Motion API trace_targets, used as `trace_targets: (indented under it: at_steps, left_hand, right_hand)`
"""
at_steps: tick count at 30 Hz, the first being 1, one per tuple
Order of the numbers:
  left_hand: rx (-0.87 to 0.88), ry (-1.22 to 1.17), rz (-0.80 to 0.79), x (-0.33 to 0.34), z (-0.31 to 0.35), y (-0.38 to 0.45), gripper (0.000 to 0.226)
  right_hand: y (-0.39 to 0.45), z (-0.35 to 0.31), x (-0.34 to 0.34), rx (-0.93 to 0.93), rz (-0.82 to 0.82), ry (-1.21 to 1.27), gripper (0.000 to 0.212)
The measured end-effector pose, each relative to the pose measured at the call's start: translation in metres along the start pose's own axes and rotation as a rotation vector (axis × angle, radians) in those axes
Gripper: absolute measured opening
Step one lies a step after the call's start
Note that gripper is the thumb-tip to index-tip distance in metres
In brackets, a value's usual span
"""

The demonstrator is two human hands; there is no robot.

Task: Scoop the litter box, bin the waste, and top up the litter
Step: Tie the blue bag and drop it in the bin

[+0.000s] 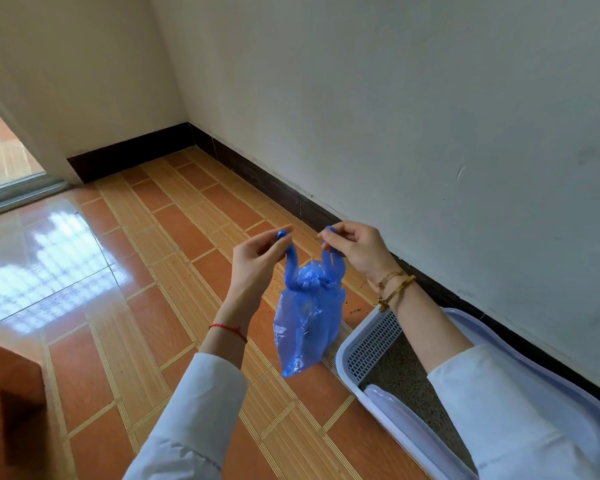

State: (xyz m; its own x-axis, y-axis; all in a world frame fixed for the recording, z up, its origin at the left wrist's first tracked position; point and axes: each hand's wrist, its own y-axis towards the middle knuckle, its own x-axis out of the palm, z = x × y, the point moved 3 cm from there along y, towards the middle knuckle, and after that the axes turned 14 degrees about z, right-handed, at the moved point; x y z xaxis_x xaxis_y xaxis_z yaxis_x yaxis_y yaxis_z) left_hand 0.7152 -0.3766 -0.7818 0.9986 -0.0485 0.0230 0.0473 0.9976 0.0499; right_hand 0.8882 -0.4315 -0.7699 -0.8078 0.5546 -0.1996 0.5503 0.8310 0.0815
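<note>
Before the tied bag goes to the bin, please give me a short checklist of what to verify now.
1. Left hand pinches one handle: ok.
2. Right hand pinches the other handle: ok.
3. Blue bag knotted at its neck: ok.
4. Bag hangs free, above the floor: ok.
5. Bag without holes or leaks: cannot tell.
6. Floor beside the litter box free of spilled bits: not ok, crumbs lie there.

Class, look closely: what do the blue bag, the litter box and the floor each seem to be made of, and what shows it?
Blue bag: thin glossy plastic film; translucent, crinkled, hangs limp. Litter box: rigid pale plastic, probably moulded; smooth rim, grid of holes. Floor: likely glazed ceramic tile; grout lines, mirror-like window reflection.
</note>
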Motion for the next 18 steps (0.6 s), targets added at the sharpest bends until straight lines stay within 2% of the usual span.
trace_targets:
  at_steps: [7,11,18]
  left_hand:
    - [0.048,-0.026,-0.100,0.011,0.010,-0.008,0.021]
    - [0.073,-0.042,-0.120,0.011,0.011,-0.009,0.021]
    - [0.192,0.065,-0.183,0.009,0.016,-0.009,0.026]
  right_hand:
    - [-0.004,0.006,0.018,-0.108,-0.112,-0.147,0.022]
    - [-0.005,0.006,0.019,-0.131,-0.122,-0.150,0.024]
    - [-0.010,-0.004,0.015,-0.107,-0.149,-0.093,0.021]
